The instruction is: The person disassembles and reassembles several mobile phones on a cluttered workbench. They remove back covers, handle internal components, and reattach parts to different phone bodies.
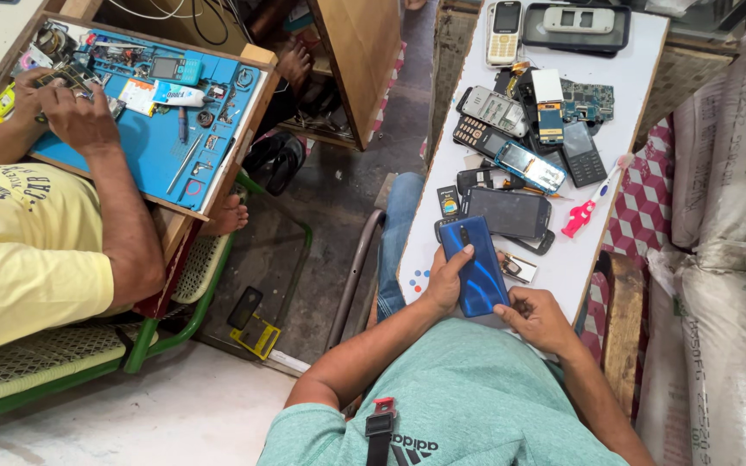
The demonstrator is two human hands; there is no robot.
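The blue phone is in both hands, at the near edge of the white desk, with its glossy back side up. As far as the picture shows, the phone is still in one piece: the back cover is on it, no gap shows along the edge, and no tool is in either hand. So I judge that the work on this phone is at its beginning, and the opening of it and all that is inside are still left.

The left hand is curled around the left edge of the phone, and its thumb lies flat on the back near the top. The right hand holds the lower right corner; its fingers are bent close on the edge and the thumb presses at the bottom. Both hands are narrow and closed on the phone, not spread.

Farther on the desk lie a dark smartphone just beyond the blue one, several old keypad phones, a bare circuit board and a pink toothbrush.

To the left another person in a yellow shirt sits at a separate bench with a blue work mat. That person's hands are on small parts there, well apart from the blue phone.
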